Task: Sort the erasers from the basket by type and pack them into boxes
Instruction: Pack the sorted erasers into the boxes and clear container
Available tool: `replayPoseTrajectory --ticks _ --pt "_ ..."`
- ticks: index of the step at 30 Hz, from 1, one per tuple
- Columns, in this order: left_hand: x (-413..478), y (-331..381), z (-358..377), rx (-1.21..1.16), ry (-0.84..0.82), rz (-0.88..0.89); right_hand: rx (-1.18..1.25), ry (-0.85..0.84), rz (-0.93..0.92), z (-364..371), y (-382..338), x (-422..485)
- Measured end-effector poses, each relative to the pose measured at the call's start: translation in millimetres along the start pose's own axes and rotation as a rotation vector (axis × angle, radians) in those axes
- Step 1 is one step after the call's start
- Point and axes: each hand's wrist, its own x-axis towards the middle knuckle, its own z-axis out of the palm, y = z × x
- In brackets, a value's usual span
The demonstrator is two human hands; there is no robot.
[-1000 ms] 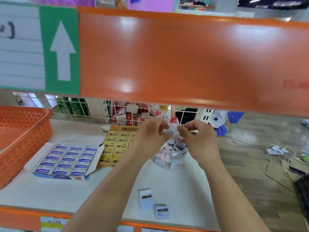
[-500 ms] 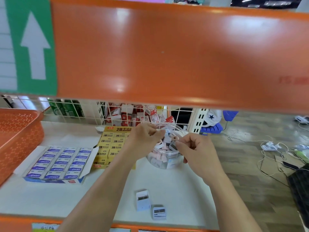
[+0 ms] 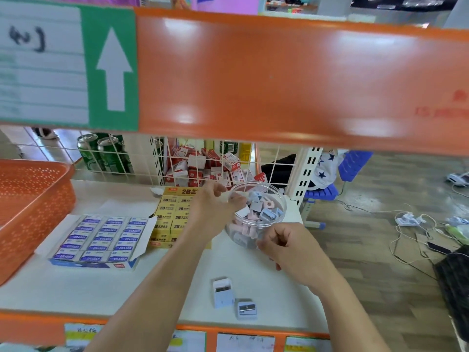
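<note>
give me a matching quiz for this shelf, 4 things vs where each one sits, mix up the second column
Things
1. orange basket
2. blue eraser box
3. clear jar
4. two loose sharpeners

Places
a. near the front edge of the shelf
b. at the far left
c. just right of the yellow 2B box
d. between the basket and the yellow 2B box

Pairs: 1-b, 2-d, 3-c, 4-a

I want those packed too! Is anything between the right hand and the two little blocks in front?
Nothing visible. Only bare shelf lies between the right hand and the pale block and blue block.
</note>
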Motion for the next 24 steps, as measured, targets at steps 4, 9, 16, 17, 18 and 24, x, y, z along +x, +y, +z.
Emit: replayPoseTrajectory --ticks 4,9,16,17,18,24 --pt "-7.8 1.4 -0.5 -0.046 0.008 0.013 -0.007 -0.007 0.003 2.9 1.6 -5.0" --pt "-15.7 6.3 -0.3 0.141 -0.052 0.134 -0.049 -0.076 0.037 5.1 2.2 -10.9" --pt "-28.3 -11.9 -8.2 0.139 0.027 0.220 -0.220 -0.393 0.194 6.2 -5.2 -24.5" --pt "-31.6 -16.5 -11.1 0.146 -0.003 0.242 -0.252 -0.402 0.185 7.4 -6.7 -25.8" --pt "-35.7 -20.5 -14.2 0.164 -0.048 0.255 -0.278 -0.407 0.169 8.2 -8.3 -26.7" --pt "-60.5 -35.3 -25.5 0.504 -0.508 0.146 -0.286 -0.433 0.132 16.1 -10.1 -25.8"
